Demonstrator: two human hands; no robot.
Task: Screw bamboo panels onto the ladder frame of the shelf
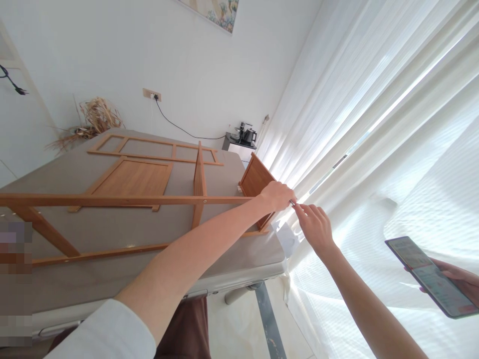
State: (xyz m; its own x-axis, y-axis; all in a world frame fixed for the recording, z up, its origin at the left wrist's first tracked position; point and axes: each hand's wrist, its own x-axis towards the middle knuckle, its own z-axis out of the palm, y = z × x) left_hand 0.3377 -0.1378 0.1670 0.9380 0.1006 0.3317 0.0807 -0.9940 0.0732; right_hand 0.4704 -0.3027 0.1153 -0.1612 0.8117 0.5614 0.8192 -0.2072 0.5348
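A wooden frame (pixel 145 200) with panels fitted across it stands on its side on the table. My left hand (pixel 277 195) is closed over the frame's right end, above the brown end panel (pixel 258 177). Just beyond its fingers a small, slim metal piece (pixel 292 202) shows, too small to name for sure. Between the fingertips of my right hand (pixel 315 228), that metal piece is pinched at the frame's corner. A middle panel (pixel 199 172) crosses the frame to the left of my hands.
On the grey table (pixel 224 254) lie a loose wooden panel (pixel 130 180) and a ladder-like wooden frame (pixel 149 141). A kettle (pixel 250 135) stands on a cabinet behind. White curtains (pixel 359 164) hang close on the right, where another person's hand (pixel 454 274) holds a phone (pixel 430 276).
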